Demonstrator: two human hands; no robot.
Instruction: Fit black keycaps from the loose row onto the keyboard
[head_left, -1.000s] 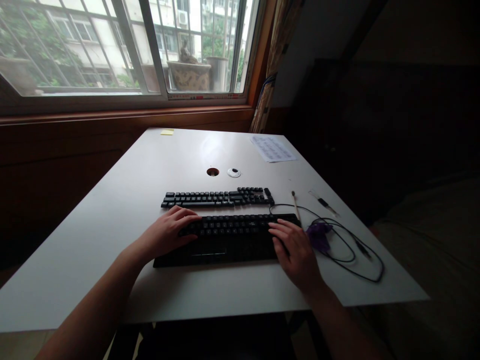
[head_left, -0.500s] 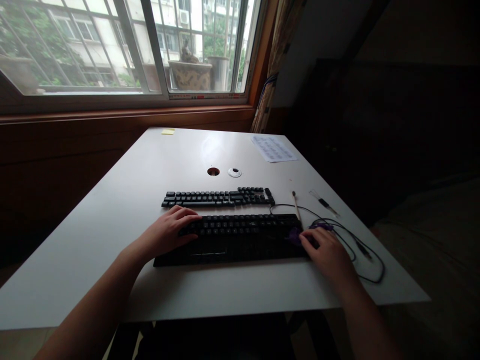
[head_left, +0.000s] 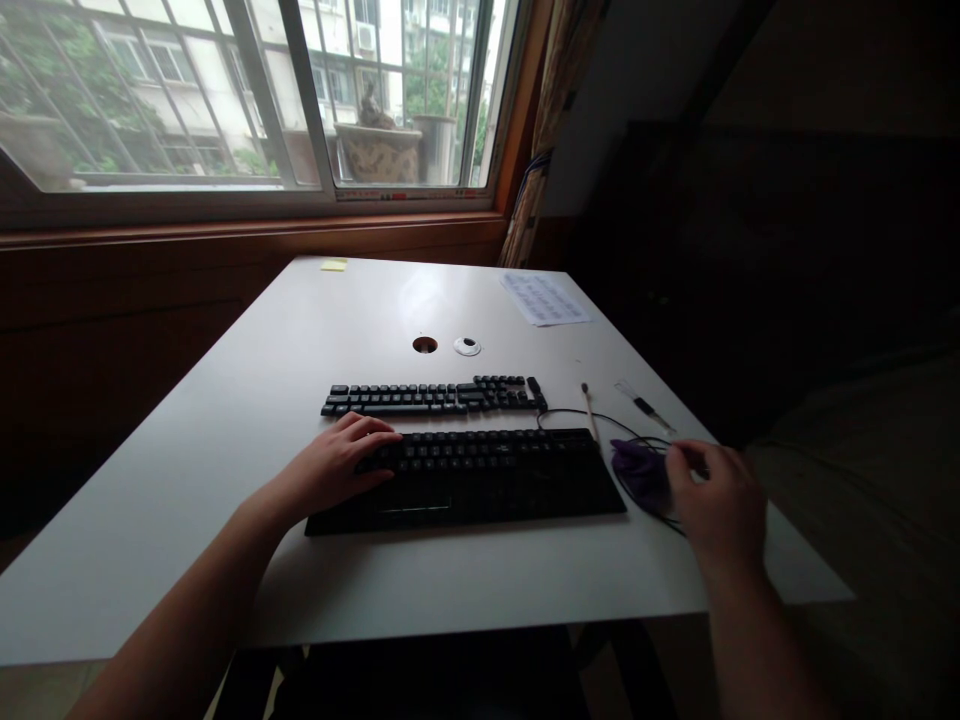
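A black keyboard (head_left: 480, 500) lies near the front of the white table. My left hand (head_left: 349, 455) rests on its left end, fingers stretched over the keys and thumb apart, lower down. Beyond it, loose black keycaps (head_left: 397, 400) are laid out in rows. A crumpled purple cloth (head_left: 639, 472) lies right of the keyboard, partly over a black cable (head_left: 577, 411). Just right of the cloth is my right hand (head_left: 720, 500), loosely curled with a gap between thumb and fingers. Nothing shows in it; some fingertips are hidden.
A thin stick with a dark tip (head_left: 589, 405) and a wire tool with a black grip (head_left: 643, 405) lie at the right. Farther back are a round table hole (head_left: 424, 345), a white ring-shaped cover (head_left: 467, 346), printed sheets (head_left: 546, 300) and yellow sticky notes (head_left: 334, 265).
My right hand has moved right, off the keyboard's right end. The purple cloth has gone from the keyboard onto the table beside it. My left hand has stayed in place.
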